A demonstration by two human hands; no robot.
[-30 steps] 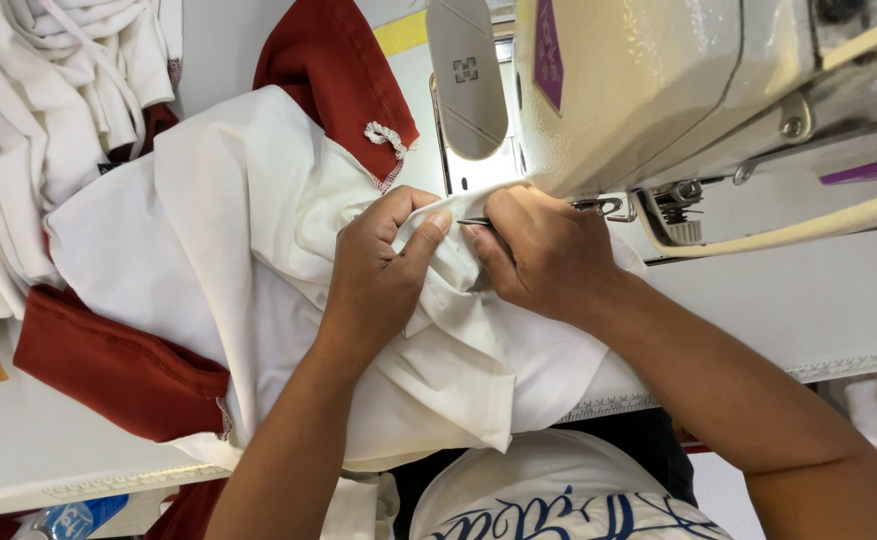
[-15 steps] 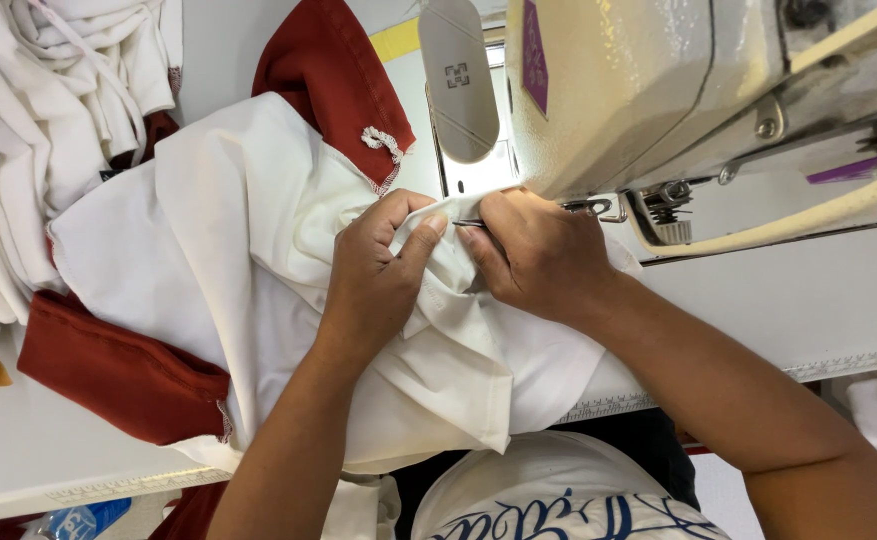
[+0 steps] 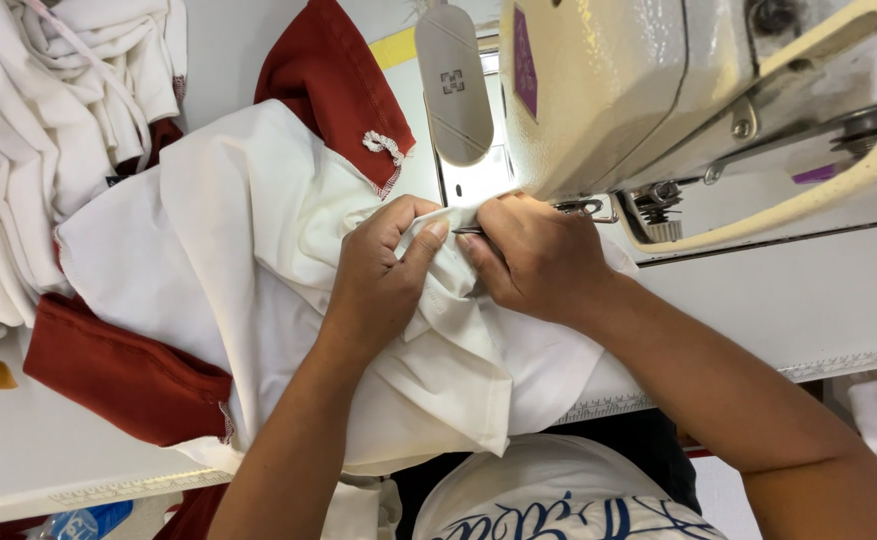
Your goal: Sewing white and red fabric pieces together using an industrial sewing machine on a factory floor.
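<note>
- Head view is looking down on a white table (image 3: 758, 300) with a cream sewing machine (image 3: 658, 90) standing at the upper right.
- The left hand (image 3: 383, 270) is closing on a bunched fold of white cloth (image 3: 258, 250), thumb and fingers pinching it narrow.
- The right hand (image 3: 538, 260) is pressing against the same fold, fingers curled tight; a thin dark metal tool (image 3: 468, 231) is showing between its fingertips, and what kind of tool it is cannot be told.
- The two hands are touching at the fingertips, just in front of the machine's needle area.
- The white cloth is lying across the table's middle, spreading from under both hands toward the left and draping over the near edge.
- Red cloth (image 3: 118, 370) is lying under the white one, showing at the lower left and again at the top (image 3: 333, 80), where a small white loop of cord (image 3: 383, 145) is sitting on its edge.
- A heap of white garments (image 3: 38, 120) is piling up at the upper left, apart from the hands.
- A grey oval plate (image 3: 453, 85) is hanging beside the machine head, above the hands.
</note>
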